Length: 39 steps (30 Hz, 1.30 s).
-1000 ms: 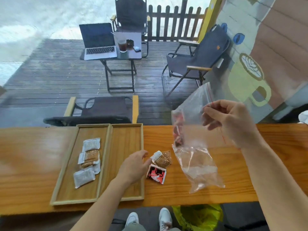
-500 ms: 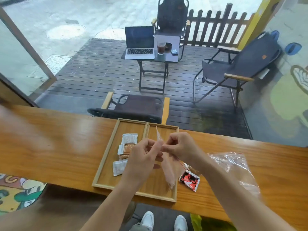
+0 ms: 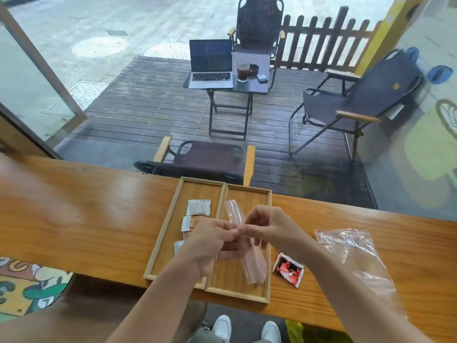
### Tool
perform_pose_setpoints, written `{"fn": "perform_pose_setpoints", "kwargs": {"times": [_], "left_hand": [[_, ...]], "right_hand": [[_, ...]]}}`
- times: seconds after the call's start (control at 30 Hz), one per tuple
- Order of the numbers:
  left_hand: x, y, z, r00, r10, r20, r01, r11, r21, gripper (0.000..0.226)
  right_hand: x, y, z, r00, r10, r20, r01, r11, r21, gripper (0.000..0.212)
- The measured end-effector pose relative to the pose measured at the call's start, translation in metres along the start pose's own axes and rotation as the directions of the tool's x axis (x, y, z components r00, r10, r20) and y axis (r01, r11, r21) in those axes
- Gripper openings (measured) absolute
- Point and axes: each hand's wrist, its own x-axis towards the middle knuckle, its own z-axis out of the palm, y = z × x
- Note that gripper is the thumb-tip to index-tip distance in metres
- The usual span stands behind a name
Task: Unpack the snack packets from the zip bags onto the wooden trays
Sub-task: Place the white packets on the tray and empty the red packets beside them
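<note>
Both hands raised together above the right wooden tray (image 3: 257, 297), pinching a narrow clear zip bag (image 3: 254, 263) between them. Left hand (image 3: 210, 246) curled, fingers (image 3: 228, 233) closed on the bag's middle from the left; right hand (image 3: 267, 227) meeting it from the right, fingers (image 3: 249, 229) closed on the same spot, fingertips of the two hands touching. Bag seen nearly edge-on, upper end poking up past the knuckles toward the tray's far edge, lower end hanging down toward the tray's near edge; contents impossible to make out. Forearms reaching in from the near edge of the desk (image 3: 86, 219), converging in a V. Left wooden tray (image 3: 163, 238) touching the right one along its long side, holding a column of pale snack packets (image 3: 199, 207), the nearer ones partly hidden behind the left hand. Red-and-black snack packet (image 3: 288, 269) lying on the desk just beside the right tray's near right corner. A second, flattened zip bag (image 3: 356, 256) spread on the desk further right, toward the near edge, partly under the right forearm.
</note>
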Motion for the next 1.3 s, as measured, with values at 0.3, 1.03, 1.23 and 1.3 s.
{"fn": "perform_pose_setpoints", "kwargs": {"times": [0.3, 1.03, 1.23, 1.3], "left_hand": [[0.005, -0.001, 0.013, 0.989, 0.145, -0.018, -0.142, 0.985, 0.102, 0.017], [0.008, -0.008, 0.014, 0.97, 0.233, 0.07, -0.243, 0.937, 0.252, 0.041], [-0.001, -0.025, 0.013, 0.951, 0.263, 0.162, -0.307, 0.871, 0.383, 0.029], [-0.001, -0.027, 0.011, 0.94, 0.293, 0.171, -0.338, 0.857, 0.389, 0.026]], "right_hand": [[-0.017, -0.002, -0.003, 0.999, -0.025, -0.038, 0.022, 0.998, -0.065, 0.018], [-0.04, 0.011, 0.007, 0.998, 0.026, -0.057, -0.028, 0.999, -0.032, 0.011], [-0.036, 0.014, 0.013, 0.996, -0.015, -0.083, 0.01, 0.998, -0.06, 0.011], [-0.036, 0.015, 0.014, 0.997, -0.014, -0.077, 0.011, 0.999, -0.047, 0.009]]}}
